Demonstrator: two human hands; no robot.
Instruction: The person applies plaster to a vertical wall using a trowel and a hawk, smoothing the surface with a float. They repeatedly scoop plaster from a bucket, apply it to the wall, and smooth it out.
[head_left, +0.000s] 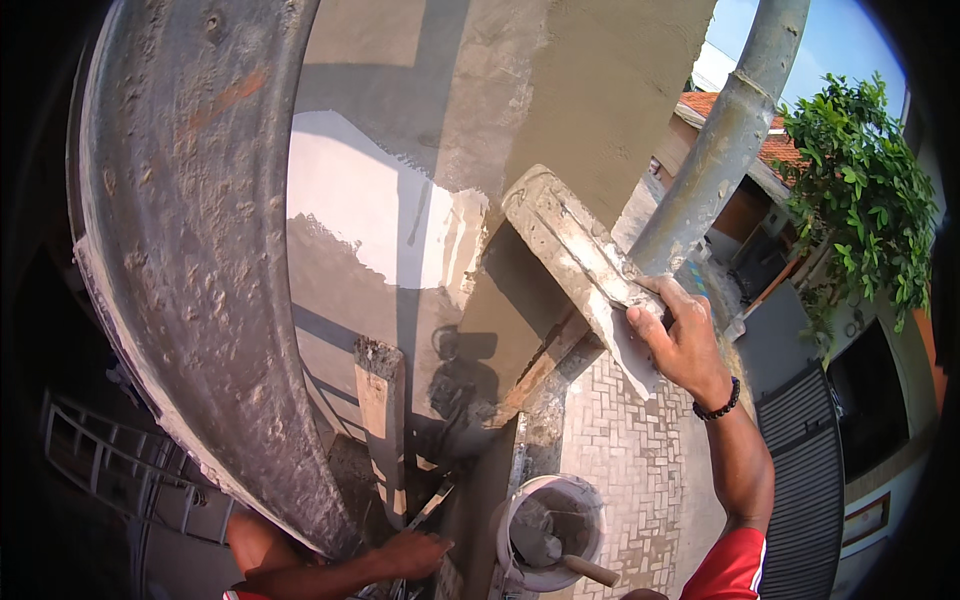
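My right hand point(683, 340) is closed around the grip of a plastering float point(560, 225) caked in grey mortar. The float is raised and tilted in front of the wall point(620, 90), throwing a dark shadow on it; whether its face touches the wall I cannot tell. Grey render covers much of the wall, with a bare white patch point(340, 180) to the left. Low in the view, my left hand point(412, 555) has its fingers curled beside a thin stick-like piece point(432, 505). What it grips is hidden.
A bucket point(503, 540) of mortar with a wooden-handled tool point(592, 571) stands below, above brick paving point(640, 460). A wide mortar-splashed curved beam point(200, 200) fills the left side. An upright timber point(380, 400) stands near the wall, and a grey pole point(710, 170) rises at right.
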